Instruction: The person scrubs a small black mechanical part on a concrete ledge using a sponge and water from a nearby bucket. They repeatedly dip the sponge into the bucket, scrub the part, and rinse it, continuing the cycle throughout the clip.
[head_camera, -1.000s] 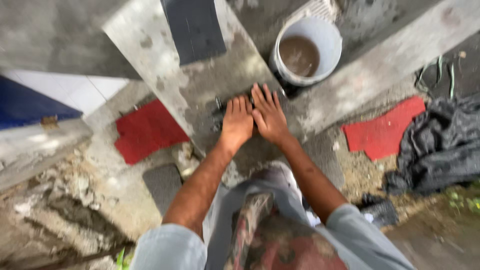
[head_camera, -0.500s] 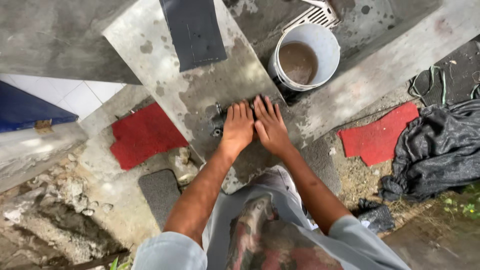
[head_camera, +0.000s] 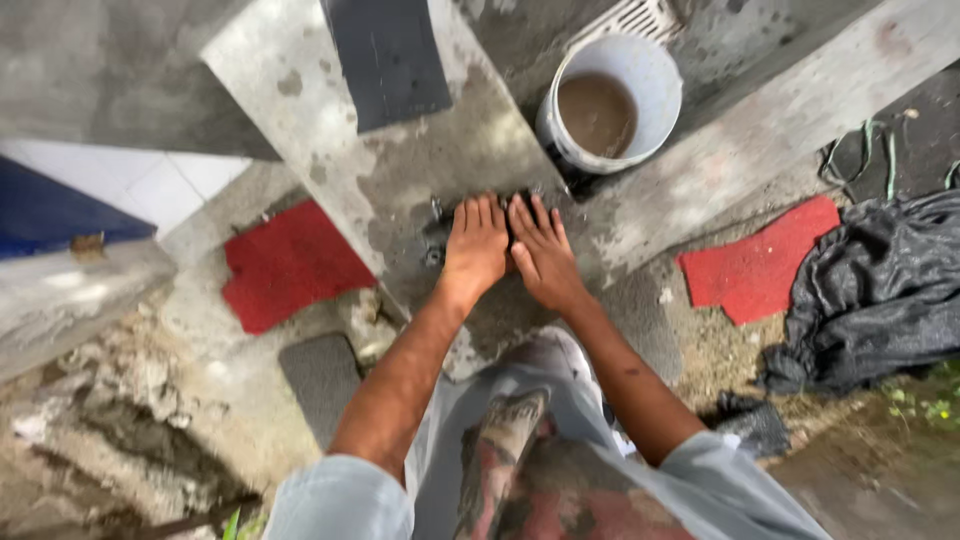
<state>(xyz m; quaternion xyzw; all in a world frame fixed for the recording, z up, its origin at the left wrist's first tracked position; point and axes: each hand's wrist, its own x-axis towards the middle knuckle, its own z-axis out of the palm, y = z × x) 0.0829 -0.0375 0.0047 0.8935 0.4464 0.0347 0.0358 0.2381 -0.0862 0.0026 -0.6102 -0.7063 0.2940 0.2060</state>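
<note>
Hands are barely shifting since a moment ago, left hand and right hand still pressing flat, fingers spread, on the dark rag atop the concrete slab, so scrubbing's looking unfinished.

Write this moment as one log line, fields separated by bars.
left hand: flat on concrete slab | right hand: flat beside it, touching | white bucket: beyond fingertips, muddy water
</note>
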